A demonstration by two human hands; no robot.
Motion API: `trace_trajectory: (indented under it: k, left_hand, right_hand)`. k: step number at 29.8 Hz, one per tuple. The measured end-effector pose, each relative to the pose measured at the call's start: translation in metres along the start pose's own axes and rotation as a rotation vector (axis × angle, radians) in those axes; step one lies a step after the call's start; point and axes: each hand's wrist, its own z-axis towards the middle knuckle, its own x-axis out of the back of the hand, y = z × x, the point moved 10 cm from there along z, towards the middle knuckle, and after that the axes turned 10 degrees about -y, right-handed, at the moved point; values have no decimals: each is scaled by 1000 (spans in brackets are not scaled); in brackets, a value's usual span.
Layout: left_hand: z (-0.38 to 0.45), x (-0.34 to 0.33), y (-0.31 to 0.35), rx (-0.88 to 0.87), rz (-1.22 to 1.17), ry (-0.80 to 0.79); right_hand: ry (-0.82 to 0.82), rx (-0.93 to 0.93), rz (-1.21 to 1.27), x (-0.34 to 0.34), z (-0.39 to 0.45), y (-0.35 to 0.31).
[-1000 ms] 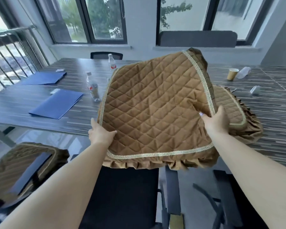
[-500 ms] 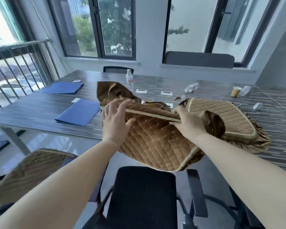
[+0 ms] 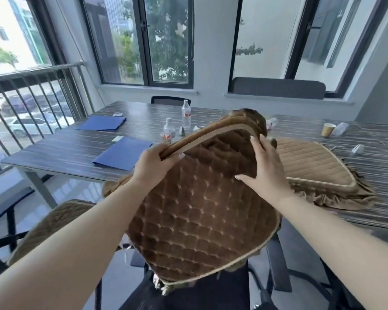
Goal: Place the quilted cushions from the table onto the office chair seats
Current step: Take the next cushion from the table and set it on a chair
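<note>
Table point(image 3: 65, 153) spans the far half of the view. Office chair point(image 3: 276, 262) sits at near centre, black seat mostly hidden under the load.

Held cushion point(image 3: 199, 211): dark brown, quilted, pale piping, tilted steeply in the air over the chair seat. Near corner hangs lowest, close to the seat; contact cannot be confirmed. Second cushion point(image 3: 309, 164) lies flat on the table to the right. Third cushion point(image 3: 54, 220) already covers a chair seat at near left.

Left hand point(image 3: 152, 166) is clamped on the far piped edge, thumb on top. Right hand point(image 3: 264, 168) lies spread on the quilted face, fingers hooked over the far edge.

Judgement, step in hand: laying the cushion on the seat.
- Lower the far edge until the cushion is level.
- Square the piping to the seat outline.
- Keep the frill outside, between the armrests.
- Let go only once it lies flat.
</note>
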Motion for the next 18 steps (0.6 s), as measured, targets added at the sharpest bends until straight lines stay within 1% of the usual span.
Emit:
trace_trajectory:
  k: [2,3,5,6,8,11,13,14,18]
  left_hand:
    - [-4,18,-19,42,-119,64]
    - [-8,24,-30,73,-201,91]
    - [-16,31,-53,137,-452,144]
    - [-20,33,-61,160,-573,168]
    - [-26,33,-72,192,-742,190]
    - [-31,34,-84,211,-893,220]
    - [-35,32,-92,228,-962,223]
    - [-38,32,-96,241,-975,226]
    - [-55,24,-122,344,-982,251]
  right_hand:
    - [-68,-217,46,-25,-28,37]
    - [-117,-298,65,-41,-42,49]
    - [-145,-389,148,-65,-65,62]
    - [-125,-436,207,-70,-75,66]
    - [-62,-578,368,-79,-93,85]
    - [-11,-790,741,-98,-111,109]
    - [-73,-857,937,-114,-114,110]
    - [-93,-851,990,-117,-112,108]
    - [-29,-800,1006,-112,-108,108]
